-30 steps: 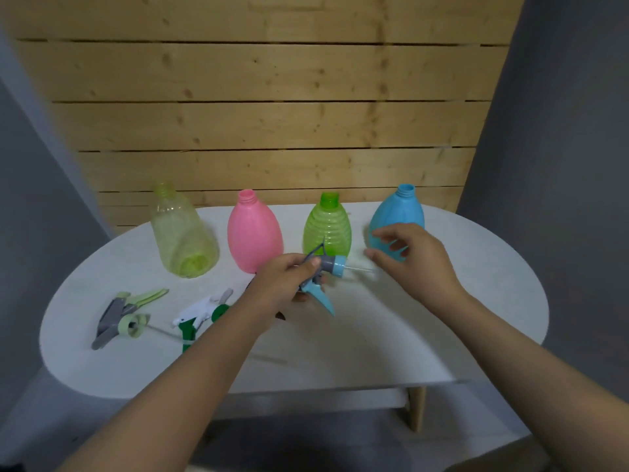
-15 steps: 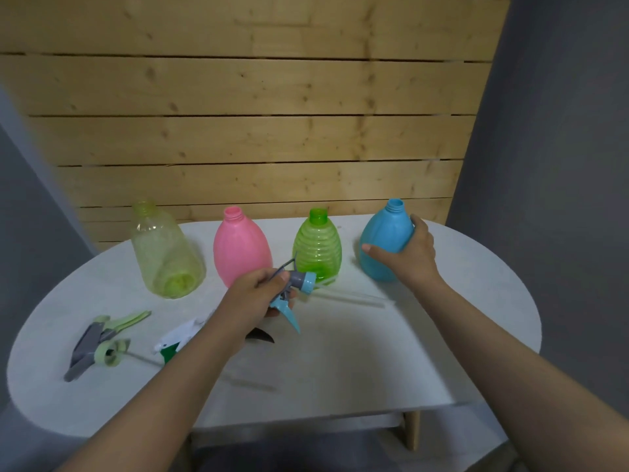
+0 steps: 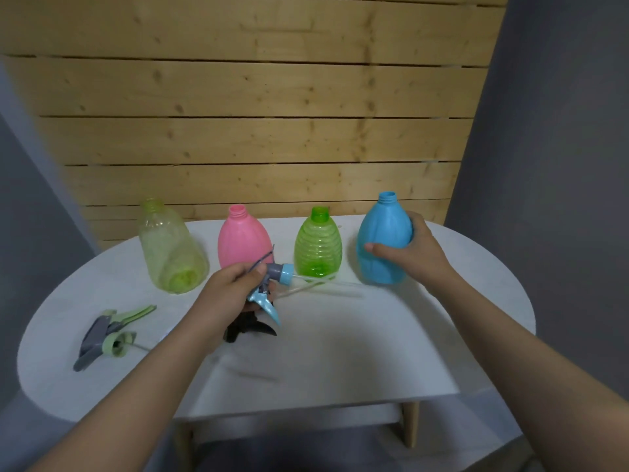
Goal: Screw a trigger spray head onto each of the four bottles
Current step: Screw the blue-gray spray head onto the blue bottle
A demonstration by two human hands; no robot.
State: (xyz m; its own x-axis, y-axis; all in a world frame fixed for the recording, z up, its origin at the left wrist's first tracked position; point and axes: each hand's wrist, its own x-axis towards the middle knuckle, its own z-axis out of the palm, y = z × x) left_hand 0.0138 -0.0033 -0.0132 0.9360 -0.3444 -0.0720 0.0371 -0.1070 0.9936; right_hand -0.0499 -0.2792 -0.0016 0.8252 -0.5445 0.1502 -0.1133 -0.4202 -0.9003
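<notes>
Left hand (image 3: 235,284) closed on blue spray head (image 3: 272,281), right hand (image 3: 408,253) wrapped round blue bottle (image 3: 383,240) at 2 o'clock. Could cross-thread if tilted; dip tube might snag the neck.

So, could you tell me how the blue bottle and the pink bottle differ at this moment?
The blue bottle is gripped by the right hand; the pink bottle stands untouched on the table. The blue one sits at the right end of the row, the pink one second from the left. The left hand holds a blue-collared spray head in front of the pink one. Both are opaque, upright and uncapped.
</notes>
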